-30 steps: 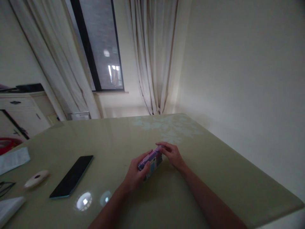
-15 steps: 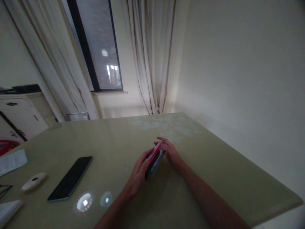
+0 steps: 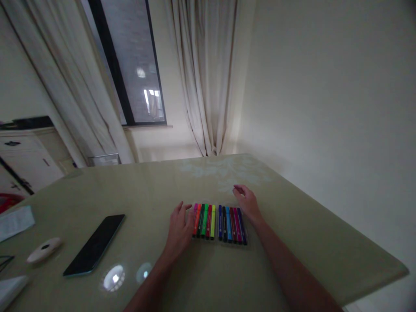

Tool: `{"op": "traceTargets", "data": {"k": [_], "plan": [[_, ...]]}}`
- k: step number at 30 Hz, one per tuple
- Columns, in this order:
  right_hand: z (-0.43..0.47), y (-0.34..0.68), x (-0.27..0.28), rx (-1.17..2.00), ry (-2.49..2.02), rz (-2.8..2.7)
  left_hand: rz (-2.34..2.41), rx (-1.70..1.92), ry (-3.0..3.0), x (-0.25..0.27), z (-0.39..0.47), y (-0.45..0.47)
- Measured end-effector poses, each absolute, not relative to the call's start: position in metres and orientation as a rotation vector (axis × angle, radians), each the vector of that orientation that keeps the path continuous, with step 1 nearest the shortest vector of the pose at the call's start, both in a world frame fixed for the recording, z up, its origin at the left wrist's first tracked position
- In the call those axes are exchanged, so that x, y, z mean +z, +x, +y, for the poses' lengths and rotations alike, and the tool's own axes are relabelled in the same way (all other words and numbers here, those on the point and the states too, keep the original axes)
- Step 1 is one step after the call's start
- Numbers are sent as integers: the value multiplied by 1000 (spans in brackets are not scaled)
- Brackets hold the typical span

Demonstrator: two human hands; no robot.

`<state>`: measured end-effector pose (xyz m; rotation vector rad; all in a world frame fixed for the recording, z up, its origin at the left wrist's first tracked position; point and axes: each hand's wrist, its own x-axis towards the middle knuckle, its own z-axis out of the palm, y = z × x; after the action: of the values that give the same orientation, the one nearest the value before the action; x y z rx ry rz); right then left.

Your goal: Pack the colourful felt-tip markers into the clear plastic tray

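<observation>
A clear plastic marker case [image 3: 232, 244] lies unfolded flat on the table, its two halves side by side. Several felt-tip markers [image 3: 204, 222] in pink, orange, greens, red and yellow fill the left half. In the right half are more markers [image 3: 229, 224], in blues, black, dark red and purple. My left hand [image 3: 180, 226] rests against the case's left edge with its fingers apart. Just off the upper right corner, my right hand [image 3: 248, 203] is loosely curved and holds nothing.
A dark phone [image 3: 95, 245] lies to the left on the glossy green table [image 3: 146, 190]. Farther left are a pale oval object [image 3: 44, 250], a paper sheet [image 3: 16, 223] and a white object's corner [image 3: 12, 287]. A wall [image 3: 325, 130] runs along the right side.
The folded case, held tilted between both hands, now lies open and flat with the markers showing. My hands have moved apart, the left one leftward and the right one rightward.
</observation>
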<state>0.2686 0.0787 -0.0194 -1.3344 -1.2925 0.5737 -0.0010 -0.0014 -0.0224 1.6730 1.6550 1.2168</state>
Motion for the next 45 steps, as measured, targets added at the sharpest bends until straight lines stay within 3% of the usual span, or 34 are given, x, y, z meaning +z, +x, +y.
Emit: {"op": "traceTargets", "data": {"k": [2, 9, 16, 27, 38, 45], "plan": [[74, 267, -13, 478, -1343, -1370, 1577, 1125, 1711, -23, -2, 0], [44, 222, -4, 605, -1149, -1794, 1264, 958, 1850, -16, -17, 10], [38, 201, -21, 332, -1273, -2152, 1031, 702, 2249, -22, -26, 14], [38, 190, -15, 244, -1341, -2138, 1097, 773, 2266, -21, -25, 21], [41, 196, -6, 483, -1180, -1898, 1073, 834, 2238, -24, -25, 20], [33, 205, 10, 667, -1048, -1826, 1220, 688, 2207, -30, -25, 20]]}}
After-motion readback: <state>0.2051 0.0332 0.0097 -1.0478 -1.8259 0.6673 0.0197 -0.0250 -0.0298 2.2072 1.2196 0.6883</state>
